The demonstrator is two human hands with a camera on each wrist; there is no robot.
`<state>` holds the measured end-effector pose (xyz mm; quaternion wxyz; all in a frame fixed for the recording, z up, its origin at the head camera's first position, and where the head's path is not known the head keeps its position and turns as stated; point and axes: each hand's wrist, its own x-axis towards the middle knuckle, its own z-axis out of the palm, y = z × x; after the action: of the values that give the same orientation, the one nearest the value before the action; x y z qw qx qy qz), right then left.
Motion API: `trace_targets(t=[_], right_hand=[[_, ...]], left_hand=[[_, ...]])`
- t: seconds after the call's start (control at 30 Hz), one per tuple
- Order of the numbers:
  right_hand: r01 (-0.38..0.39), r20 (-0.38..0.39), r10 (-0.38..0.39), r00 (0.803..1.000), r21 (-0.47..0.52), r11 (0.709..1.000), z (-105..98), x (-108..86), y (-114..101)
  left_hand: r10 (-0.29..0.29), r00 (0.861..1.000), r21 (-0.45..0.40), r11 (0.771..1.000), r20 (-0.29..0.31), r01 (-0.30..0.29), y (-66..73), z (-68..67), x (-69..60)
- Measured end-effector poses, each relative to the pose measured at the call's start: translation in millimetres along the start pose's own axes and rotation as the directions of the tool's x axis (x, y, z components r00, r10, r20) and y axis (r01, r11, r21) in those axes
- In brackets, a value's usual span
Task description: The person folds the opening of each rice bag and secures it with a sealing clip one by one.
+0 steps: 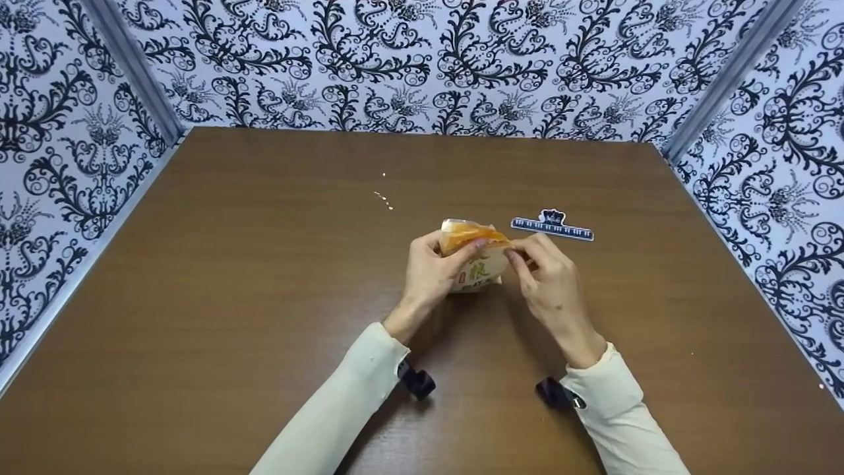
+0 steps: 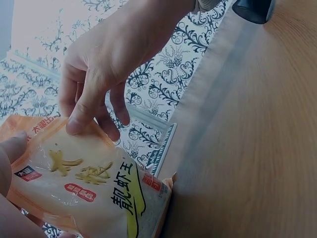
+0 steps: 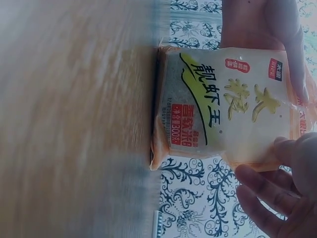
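Presently, a bag (image 1: 481, 274) with a pale front and an orange top is held upright by both hands, a little right of the middle of the scene, its base seemingly rested on the table (image 1: 264, 277). The left part of the top is gripped by the left hand (image 1: 427, 270), with the thumb laid along the front edge, while the right corner is pinched by the right hand (image 1: 550, 284) between thumb and forefinger, its other fingers bent loosely. As far as can be judged, the bag is stood up and its top edge is being worked by hand; whether the mouth is open or sealed cannot be told. No fold is seen pressed flat, and the top is left unfastened. The clip (image 1: 552, 227), with its piano-key pattern, is left untouched on the table, to the right of the bag and slightly farther off. A few white bits (image 1: 390, 208) are scattered on the far left side, well apart from the bag, and the table is enclosed by patterned walls (image 1: 369, 59)
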<state>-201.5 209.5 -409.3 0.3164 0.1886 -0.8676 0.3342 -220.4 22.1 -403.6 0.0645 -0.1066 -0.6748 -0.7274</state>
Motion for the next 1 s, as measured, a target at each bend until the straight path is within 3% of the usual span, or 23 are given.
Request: trace_targets(t=[0.43, 0.7, 1.0], right_hand=[[0.033, -0.014, -0.033, 0.999, -0.008, 0.999, 0.3, -1.2, 3.3], [0.083, -0.045, -0.083, 0.996, -0.013, 0.996, 1.0, -0.2, 3.5], [0.083, -0.053, -0.087, 0.995, -0.079, 0.993, -0.4, -1.4, 2.0]], left_hand=[[-0.011, 0.999, -0.1, 0.995, -0.03, 0.008, -2.0, 3.8, -1.0], [0.044, 0.999, -0.19, 0.981, -0.021, -0.048, -1.0, 5.8, -1.6], [0.015, 0.998, -0.183, 0.983, -0.058, -0.026, 2.0, 7.4, -1.7]])
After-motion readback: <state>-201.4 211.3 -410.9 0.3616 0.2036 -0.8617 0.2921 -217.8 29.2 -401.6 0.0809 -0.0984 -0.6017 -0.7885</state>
